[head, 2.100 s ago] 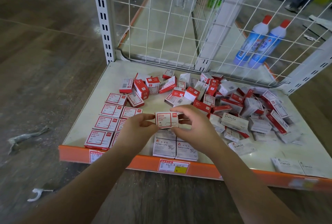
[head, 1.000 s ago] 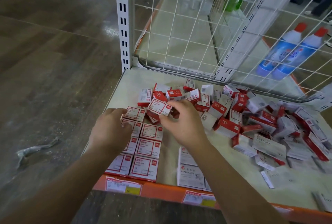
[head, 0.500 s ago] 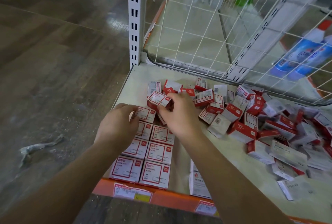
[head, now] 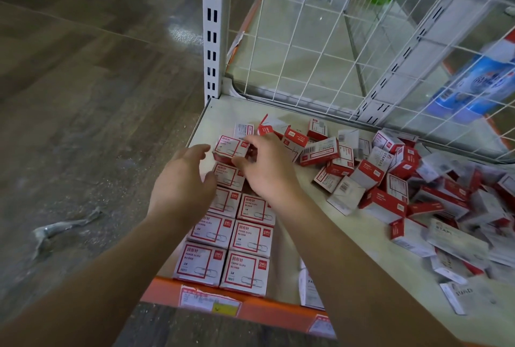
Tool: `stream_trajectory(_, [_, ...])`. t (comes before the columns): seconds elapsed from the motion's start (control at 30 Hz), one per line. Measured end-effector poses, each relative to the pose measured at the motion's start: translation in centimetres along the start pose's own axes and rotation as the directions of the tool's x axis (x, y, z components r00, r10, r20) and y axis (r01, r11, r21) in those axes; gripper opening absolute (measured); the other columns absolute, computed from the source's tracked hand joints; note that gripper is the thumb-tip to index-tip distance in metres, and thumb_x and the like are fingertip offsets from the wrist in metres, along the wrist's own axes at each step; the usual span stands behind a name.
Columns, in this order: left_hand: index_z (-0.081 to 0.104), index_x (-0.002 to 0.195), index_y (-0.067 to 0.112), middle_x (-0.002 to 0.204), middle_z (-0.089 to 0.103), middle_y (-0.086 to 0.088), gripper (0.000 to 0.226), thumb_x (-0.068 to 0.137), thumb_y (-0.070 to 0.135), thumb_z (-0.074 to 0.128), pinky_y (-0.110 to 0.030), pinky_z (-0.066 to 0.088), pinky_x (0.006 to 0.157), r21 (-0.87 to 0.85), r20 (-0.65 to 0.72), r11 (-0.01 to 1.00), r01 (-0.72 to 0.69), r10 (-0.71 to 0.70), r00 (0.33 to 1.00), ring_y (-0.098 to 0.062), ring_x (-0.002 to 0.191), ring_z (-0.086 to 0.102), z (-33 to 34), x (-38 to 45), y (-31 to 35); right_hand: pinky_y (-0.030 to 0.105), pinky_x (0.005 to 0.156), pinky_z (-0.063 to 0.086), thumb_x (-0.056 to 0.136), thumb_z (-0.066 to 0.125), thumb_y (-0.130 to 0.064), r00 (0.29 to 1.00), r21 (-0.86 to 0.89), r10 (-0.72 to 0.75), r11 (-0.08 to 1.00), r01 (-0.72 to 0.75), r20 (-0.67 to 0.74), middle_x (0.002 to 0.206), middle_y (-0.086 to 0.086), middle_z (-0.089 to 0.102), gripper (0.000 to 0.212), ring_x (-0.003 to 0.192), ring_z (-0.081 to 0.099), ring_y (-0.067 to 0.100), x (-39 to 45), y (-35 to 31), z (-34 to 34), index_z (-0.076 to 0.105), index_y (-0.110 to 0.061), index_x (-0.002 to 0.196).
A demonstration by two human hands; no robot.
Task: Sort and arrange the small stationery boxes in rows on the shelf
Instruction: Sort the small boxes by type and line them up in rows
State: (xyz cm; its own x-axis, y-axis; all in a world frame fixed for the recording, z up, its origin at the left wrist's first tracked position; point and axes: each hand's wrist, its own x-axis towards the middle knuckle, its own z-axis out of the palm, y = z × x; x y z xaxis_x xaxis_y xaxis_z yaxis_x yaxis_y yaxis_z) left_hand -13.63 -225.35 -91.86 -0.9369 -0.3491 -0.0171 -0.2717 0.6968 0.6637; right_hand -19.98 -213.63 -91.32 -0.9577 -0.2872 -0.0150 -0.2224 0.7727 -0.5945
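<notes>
Red-and-white paper clip boxes (head: 249, 238) lie in two neat rows at the shelf's (head: 356, 238) front left. My right hand (head: 266, 168) pinches one more paper clip box (head: 230, 148) at the far end of the left row, just above the shelf surface. My left hand (head: 181, 182) hovers beside it with relaxed fingers, holding nothing and covering part of the left row. A loose heap of red and white staple boxes (head: 390, 179) fills the shelf's middle and right.
A white wire grid (head: 320, 48) and a slotted upright post (head: 213, 29) close the shelf's back. Blue bottles (head: 473, 82) stand behind the grid at right. The orange front edge (head: 250, 307) carries price labels. Flat white boxes (head: 309, 288) lie beside the rows.
My right hand carried a box from in front of me to the far end of the left row. My left hand let go and moved left. The view shifted closer and leftward.
</notes>
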Motion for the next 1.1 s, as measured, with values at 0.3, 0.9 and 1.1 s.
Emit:
stream_trajectory(0.3, [0.039, 0.14, 0.023, 0.133, 0.052, -0.004, 0.051, 0.092, 0.011, 0.048, -0.03, 0.041, 0.087, -0.024, 0.053, 0.999, 0.032, -0.03, 0.998, -0.022, 0.117, 0.05, -0.5, 0.3, 0.4, 0.02, 0.084, 0.041, 0.088, 0.061, -0.022, 0.997, 0.096, 0.002, 0.995, -0.009, 0.076, 0.12, 0.004, 0.052, 0.041, 0.107, 0.055, 0.018, 0.8, -0.3, 1.0, 0.054, -0.014, 0.128])
stream_trajectory(0.9, [0.042, 0.138, 0.024, 0.137, 0.046, 0.0, 0.046, 0.093, 0.016, 0.048, -0.02, 0.036, 0.078, -0.067, 0.134, 0.995, 0.078, -0.069, 0.989, -0.017, 0.117, 0.048, 0.1, 1.0, 0.6, 0.016, 0.088, 0.034, 0.097, 0.039, -0.008, 0.997, 0.171, 0.023, 0.985, -0.035, 0.07, 0.13, -0.001, 0.056, 0.035, 0.12, 0.05, 0.014, 0.8, 1.1, 0.0, 0.056, -0.014, 0.128])
stream_trajectory(1.1, [0.044, 0.137, 0.021, 0.137, 0.046, 0.0, 0.045, 0.093, 0.016, 0.049, -0.023, 0.034, 0.081, -0.001, 0.135, 1.0, 0.008, -0.008, 0.991, -0.017, 0.121, 0.045, 0.4, 1.0, 0.8, 0.019, 0.094, 0.034, 0.098, 0.038, -0.011, 0.995, 0.148, -0.003, 0.989, -0.011, 0.097, 0.135, -0.001, 0.053, 0.036, 0.124, 0.047, 0.014, 0.9, 1.3, 0.1, 0.054, -0.017, 0.13])
